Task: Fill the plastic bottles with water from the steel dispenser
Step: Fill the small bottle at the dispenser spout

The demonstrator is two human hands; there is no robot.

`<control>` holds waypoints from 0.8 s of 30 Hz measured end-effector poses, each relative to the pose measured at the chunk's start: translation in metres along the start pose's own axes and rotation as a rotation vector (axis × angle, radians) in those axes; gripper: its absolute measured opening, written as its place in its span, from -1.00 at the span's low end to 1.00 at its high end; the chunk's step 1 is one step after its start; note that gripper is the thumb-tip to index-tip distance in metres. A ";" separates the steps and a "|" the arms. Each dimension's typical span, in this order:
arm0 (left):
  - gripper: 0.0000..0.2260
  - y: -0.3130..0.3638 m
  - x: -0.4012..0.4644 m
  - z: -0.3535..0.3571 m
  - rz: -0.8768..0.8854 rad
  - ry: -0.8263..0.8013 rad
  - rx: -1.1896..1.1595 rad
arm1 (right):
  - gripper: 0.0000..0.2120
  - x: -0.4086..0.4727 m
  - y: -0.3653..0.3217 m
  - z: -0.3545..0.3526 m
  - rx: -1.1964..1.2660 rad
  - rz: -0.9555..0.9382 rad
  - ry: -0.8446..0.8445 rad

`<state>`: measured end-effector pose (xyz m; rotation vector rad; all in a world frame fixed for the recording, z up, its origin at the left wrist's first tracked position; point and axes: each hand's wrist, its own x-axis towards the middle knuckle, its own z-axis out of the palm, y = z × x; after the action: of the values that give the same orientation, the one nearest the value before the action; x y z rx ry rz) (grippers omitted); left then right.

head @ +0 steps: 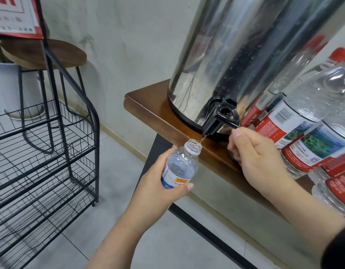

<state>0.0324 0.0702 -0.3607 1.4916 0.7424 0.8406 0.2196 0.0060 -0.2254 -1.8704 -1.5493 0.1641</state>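
A small uncapped plastic bottle (180, 166) with a blue-and-white label is held below the bench (148, 111) edge, off its near-left corner. Its long axis is tilted, with the open mouth pointing up and to the right, directly under the black tap (221, 119) of the steel dispenser (235, 55). A thin stream of water (201, 138) is seen between spout and mouth. The left hand (158, 183) is wrapped around the labelled body, fingers curled behind it and thumb pressed across the front. The right hand (255, 152) is placed at the tap lever; its fingers are curled inward, with the thumb tip up against the lever's underside. Whether the lever is pinched cannot be told.

The dispenser stands near the bench's front edge, the tap overhanging it. Larger red-labelled bottles (313, 133) are crowded just beside the dispenser on the right. Open floor (113, 152) lies below the bottle; a black wire rack (51, 142) and a wooden stool (45, 53) stand well apart to the left.
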 end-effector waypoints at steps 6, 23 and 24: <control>-0.29 0.000 0.000 0.000 0.001 0.000 0.001 | -0.55 0.000 0.000 0.001 0.007 -0.015 -0.020; -0.34 -0.001 0.000 0.001 -0.014 0.035 0.009 | -0.60 0.000 -0.002 0.002 0.090 0.037 -0.014; -0.35 -0.001 -0.001 0.000 -0.017 0.039 0.011 | -0.58 -0.001 -0.002 0.002 0.088 0.039 -0.008</control>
<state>0.0325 0.0695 -0.3616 1.4800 0.7891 0.8561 0.2169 0.0062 -0.2259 -1.8335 -1.4875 0.2535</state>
